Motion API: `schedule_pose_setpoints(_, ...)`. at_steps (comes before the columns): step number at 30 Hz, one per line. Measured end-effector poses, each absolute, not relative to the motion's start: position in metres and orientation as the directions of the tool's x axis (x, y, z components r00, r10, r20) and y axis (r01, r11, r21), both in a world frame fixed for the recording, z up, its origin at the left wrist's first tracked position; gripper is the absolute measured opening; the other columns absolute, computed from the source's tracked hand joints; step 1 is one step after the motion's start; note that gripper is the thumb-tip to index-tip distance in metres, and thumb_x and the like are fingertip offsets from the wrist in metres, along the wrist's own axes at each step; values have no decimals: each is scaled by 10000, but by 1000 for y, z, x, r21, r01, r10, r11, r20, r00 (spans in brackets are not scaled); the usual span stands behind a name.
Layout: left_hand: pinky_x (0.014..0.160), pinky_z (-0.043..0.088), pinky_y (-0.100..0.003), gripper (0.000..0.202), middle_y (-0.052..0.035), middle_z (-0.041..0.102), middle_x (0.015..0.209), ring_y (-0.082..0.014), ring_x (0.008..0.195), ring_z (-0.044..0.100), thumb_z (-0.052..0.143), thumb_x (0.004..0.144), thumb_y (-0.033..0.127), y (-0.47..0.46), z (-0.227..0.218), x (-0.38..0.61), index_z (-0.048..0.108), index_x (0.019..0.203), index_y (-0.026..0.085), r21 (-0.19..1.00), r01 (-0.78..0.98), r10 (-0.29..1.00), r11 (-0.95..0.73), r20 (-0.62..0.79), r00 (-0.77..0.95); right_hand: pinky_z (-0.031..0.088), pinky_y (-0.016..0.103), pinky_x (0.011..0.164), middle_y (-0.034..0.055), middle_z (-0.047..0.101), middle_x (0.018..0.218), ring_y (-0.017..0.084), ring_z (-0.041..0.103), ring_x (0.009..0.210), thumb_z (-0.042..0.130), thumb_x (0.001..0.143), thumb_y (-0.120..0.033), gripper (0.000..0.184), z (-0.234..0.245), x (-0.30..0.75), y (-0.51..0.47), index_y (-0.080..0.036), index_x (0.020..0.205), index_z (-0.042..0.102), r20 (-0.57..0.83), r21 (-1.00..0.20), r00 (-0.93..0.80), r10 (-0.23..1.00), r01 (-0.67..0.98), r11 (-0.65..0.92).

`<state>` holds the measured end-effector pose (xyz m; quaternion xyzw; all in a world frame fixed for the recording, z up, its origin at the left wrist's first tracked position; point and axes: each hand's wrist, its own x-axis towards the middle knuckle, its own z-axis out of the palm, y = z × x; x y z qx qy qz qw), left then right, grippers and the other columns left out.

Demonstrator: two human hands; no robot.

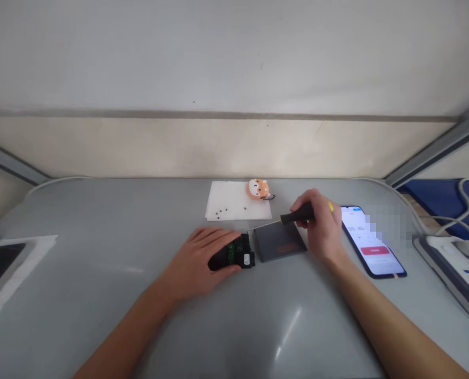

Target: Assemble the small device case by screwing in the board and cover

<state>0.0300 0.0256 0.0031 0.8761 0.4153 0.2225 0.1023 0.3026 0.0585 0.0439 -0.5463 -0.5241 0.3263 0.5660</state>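
Likely screws (pixel 226 209) already lie loose at twelve o'clock, my left hand (pixel 197 263) clasps the circuit unit (pixel 240 251), my right hand (pixel 321 223) grips the screwdriver (pixel 297 214), and what remains I can't tell.

The tabletop (pixel 100 263) is showing a smooth, semi-glossy finish; the paper sheets (pixel 228 195) are looking matt. The screwdriver (pixel 287 218) is combining a plastic-looking handle (pixel 302 212) with a metallic shaft (pixel 265 226). The flat box (pixel 276 240) is appearing matt, the smartphone screen (pixel 370 234) glassy, the power strip (pixel 443 258) smooth plastic.

Screwdriver (pixel 298 214) in right grip (pixel 321 225)
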Motion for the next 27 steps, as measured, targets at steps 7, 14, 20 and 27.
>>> schedule_pose_setpoints(7, 1060, 469, -439, 539, -61, 714, 1329, -250, 1181, 656, 722, 928, 428, 26, 0, 31, 579, 1420, 260, 339, 689, 768, -640, 315, 558, 365, 227, 421, 4, 521, 545, 108, 453, 467, 473, 957, -408, 444, 47, 298, 53, -196, 609, 648, 250, -951, 196, 948, 235, 202)
schedule_pose_setpoints(14, 1062, 466, -445, 492, -48, 714, 1329, -260, 1198, 648, 738, 906, 427, 24, 3, 37, 631, 1361, 272, 373, 706, 799, -602, 276, 535, 385, 216, 426, 1, 513, 585, 116, 459, 513, 494, 942, -447, 423, 40, 299, 52, -198, 630, 634, 161, -981, 204, 966, 141, 134)
schedule_pose_setpoints(20, 1095, 456, -440, 495, -40, 706, 1355, -260, 1241, 632, 737, 913, 444, 31, 3, 34, 646, 1370, 276, 382, 699, 796, -605, 251, 551, 393, 213, 403, -20, 474, 570, 130, 468, 518, 556, 902, -597, 432, 34, 290, 56, -209, 755, 677, -136, -990, 233, 963, -80, -120)
schedule_pose_setpoints(27, 1129, 446, -437, 482, -29, 700, 1366, -250, 1265, 625, 734, 919, 453, 34, 5, 32, 652, 1365, 289, 413, 696, 806, -587, 218, 550, 336, 218, 407, -41, 449, 496, 104, 386, 441, 591, 867, -658, 473, 31, 296, 66, -201, 760, 646, -208, -969, 219, 953, -180, -170)
